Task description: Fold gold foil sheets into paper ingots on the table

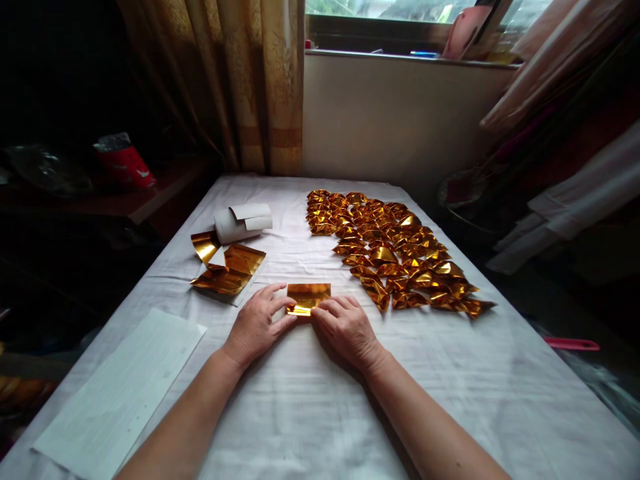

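Gold foil rectangle (309,292) gleams, its near edge brightest.

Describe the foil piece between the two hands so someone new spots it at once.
On the white tablecloth, find the middle, where the left hand and right hand face each other. Between them, touched by both, is a gold foil rectangle. Its neat outline differs from the pointed, folded foil pieces at right, and it is smaller than the bent foil sheet at left.
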A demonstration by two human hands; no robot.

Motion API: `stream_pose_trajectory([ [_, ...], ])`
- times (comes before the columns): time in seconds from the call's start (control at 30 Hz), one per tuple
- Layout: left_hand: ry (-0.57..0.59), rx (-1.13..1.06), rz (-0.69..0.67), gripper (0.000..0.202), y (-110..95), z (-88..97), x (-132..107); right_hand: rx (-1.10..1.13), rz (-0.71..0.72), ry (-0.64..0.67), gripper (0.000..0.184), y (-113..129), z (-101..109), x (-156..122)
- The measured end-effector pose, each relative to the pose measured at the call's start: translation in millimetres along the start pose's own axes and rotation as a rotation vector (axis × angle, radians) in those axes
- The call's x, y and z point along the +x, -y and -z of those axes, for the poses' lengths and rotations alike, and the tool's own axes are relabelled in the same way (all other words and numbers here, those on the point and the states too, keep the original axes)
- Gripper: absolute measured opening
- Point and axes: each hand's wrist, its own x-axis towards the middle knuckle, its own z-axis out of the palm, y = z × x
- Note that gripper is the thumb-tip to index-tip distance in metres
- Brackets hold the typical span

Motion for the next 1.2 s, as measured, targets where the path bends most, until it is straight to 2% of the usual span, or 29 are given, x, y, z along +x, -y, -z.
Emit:
stream_pose_trajectory([
  [0.1,-0.009,0.189,-0.031,0.028,-10,-1.9,-10,0.015,0.023,0.056,0.014,9,-2,-1],
  [0.23,0.048,0.251,-0.098,0.013,-15,-8.8,-19,0.099,-0.021,0.105,0.018,12,-1,-2],
  [0.3,0.058,0.248,-0.106,0.015,-12,-10.4,-21,0.140,-0.087,0.121,0.019,9,0,-5],
  [0.5,0.066,0.177,0.008,0.018,-7,-6.0,-19,0.237,-0.272,0.120,0.015,0,0,-13],
  [0.63,0.076,0.165,0.076,0.018,-6,-5.0,-18,0.290,-0.394,0.173,0.016,-2,-1,-7],
  [0.87,0.064,0.306,0.137,0.014,-13,-5.9,-14,0.149,-0.532,0.273,0.020,3,-1,7],
  [1.2,0.095,0.351,0.187,0.014,-15,-7.9,-10,0.040,-0.554,0.256,0.021,10,-7,5],
])
